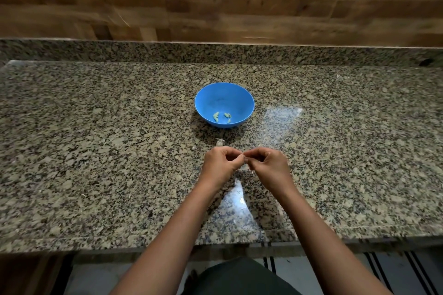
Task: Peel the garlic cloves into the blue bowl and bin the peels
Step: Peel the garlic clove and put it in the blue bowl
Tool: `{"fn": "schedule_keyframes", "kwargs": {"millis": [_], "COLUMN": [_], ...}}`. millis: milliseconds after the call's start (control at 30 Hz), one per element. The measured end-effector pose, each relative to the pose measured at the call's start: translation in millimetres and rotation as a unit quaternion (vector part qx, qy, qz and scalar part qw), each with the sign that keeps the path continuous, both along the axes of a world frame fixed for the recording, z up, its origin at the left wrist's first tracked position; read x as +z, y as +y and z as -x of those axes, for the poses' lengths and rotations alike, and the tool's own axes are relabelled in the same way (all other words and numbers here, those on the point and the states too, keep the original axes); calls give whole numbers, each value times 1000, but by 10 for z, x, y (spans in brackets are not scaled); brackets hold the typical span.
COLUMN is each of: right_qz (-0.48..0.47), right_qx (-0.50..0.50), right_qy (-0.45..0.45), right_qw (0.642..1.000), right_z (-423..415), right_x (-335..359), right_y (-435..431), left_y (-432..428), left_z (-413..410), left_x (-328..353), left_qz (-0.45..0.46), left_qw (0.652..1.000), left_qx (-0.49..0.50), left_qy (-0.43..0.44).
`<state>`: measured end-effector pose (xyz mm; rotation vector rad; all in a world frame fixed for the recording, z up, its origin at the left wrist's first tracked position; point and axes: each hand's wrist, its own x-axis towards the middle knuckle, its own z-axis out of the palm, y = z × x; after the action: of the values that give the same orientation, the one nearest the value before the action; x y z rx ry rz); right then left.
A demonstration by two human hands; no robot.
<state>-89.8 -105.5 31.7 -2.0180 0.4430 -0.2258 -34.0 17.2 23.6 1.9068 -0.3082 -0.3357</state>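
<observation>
A blue bowl (224, 93) stands on the granite counter (96, 151) with several peeled garlic cloves (221, 116) at its bottom. Just in front of the bowl lies the rest of a garlic bulb (219, 142), and a loose clove (193, 148) lies to its left. Nearer to me, my left hand (221, 165) and my right hand (267, 163) meet fingertip to fingertip, both pinching a small garlic clove (245, 157) that is mostly hidden between the fingers. Thin peel scraps (245, 167) lie under the hands.
The counter's front edge (215, 245) runs below my forearms. A wood-panelled wall (215, 14) rises behind the granite backsplash. Small peel bits (82, 195) lie at the front left. A striped mat (359, 268) covers the floor. No bin is in view.
</observation>
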Motion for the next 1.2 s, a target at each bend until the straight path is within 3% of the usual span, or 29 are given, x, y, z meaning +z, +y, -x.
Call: {"fn": "schedule_keyframes", "kwargs": {"millis": [267,667,767,900,1000,1067,1200], "right_qz": [-23,-297,-398,-516,-500,-475,-436], "right_qx": [4,-9,-15,-43,-19,-10,-8], "right_qy": [19,0,-24,-51,-27,-12,-4], "right_qw": [1000,955,917,854,865,880,900], "right_z": [-7,16,33,14,3,6,19], "right_x": [8,-66,-72,-36,-31,-46,-85], "right_y": [14,-55,-55,-95,-110,-96,-81], "left_y": [-3,-47,-63,-14,13,15,-3], "left_z": [24,-1,-16,-38,-19,5,53], "left_x": [38,25,-11,-84,-79,-51,24], "left_qz": [1,117,136,28,-96,-129,-57], "left_qw": [1000,974,964,989,994,991,998], "left_qx": [1,23,35,42,7,-5,7], "left_qy": [7,194,224,141,48,14,15]}}
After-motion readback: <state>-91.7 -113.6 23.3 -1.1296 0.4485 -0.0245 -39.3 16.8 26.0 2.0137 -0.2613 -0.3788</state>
